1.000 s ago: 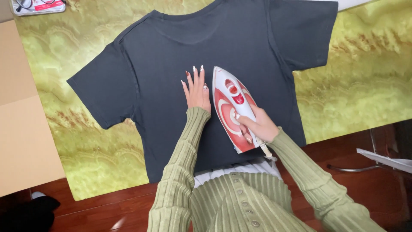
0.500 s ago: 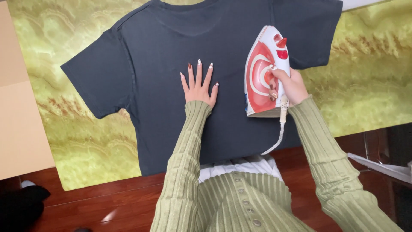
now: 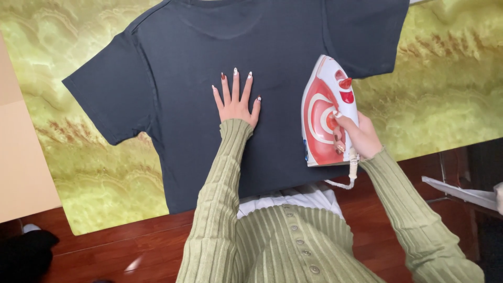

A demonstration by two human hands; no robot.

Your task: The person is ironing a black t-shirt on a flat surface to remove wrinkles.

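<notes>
A dark grey T-shirt lies spread flat on a green marbled table. My left hand rests palm down on the middle of the shirt, fingers spread. My right hand grips the handle of a red and white iron, which sits on the shirt's right side near its hem, nose pointing away from me. The iron's white cord loops off the table edge by my right wrist.
A tan cardboard surface borders the table on the left. Red-brown wood floor shows below the table edge. A dark shoe sits at the bottom left, and a pale flat object at the right.
The iron swung from beside my left hand out to the shirt's right side, then slid back toward me. My left hand stayed pressed flat on the shirt.
</notes>
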